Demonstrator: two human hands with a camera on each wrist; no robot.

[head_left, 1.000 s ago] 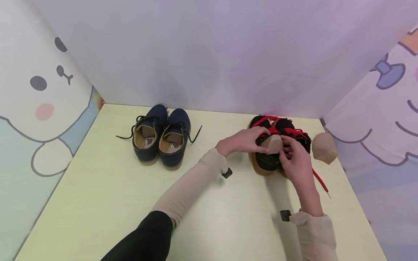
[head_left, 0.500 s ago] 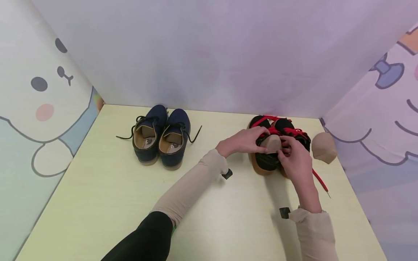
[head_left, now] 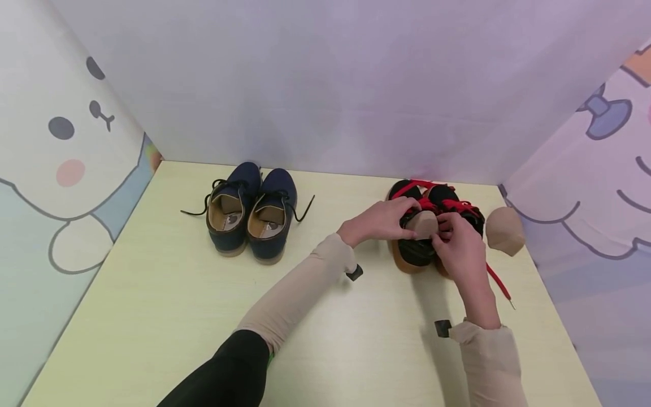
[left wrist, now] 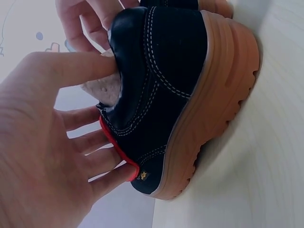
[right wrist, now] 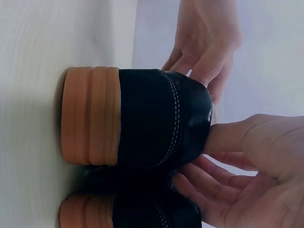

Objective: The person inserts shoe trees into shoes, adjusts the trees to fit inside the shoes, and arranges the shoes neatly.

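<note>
A black lace-up shoe (right wrist: 147,118) with a thick tan sole and red laces stands beside its mate (head_left: 469,219) at the table's right. A beige molded shoe insert (head_left: 424,224) sticks out of the nearer shoe's opening. My left hand (head_left: 378,220) holds the insert from the left; in the left wrist view the thumb lies across it at the collar and the other fingers reach toward the red lace. My right hand (head_left: 460,246) pinches the shoe's collar, its thumb beside the insert and its fingers along the shoe's side. The insert's lower part is hidden inside.
A second beige insert (head_left: 505,230) lies to the right of the black shoes. One red lace end (head_left: 499,282) trails over the table (head_left: 315,333). Navy lace-up shoes (head_left: 272,217) stand as a pair at the left. A pale curtain (head_left: 330,85) hangs behind the table.
The insert has shifted slightly left and shows a little less above the shoe's opening. My right hand has moved slightly with it; my left hand has barely moved.
</note>
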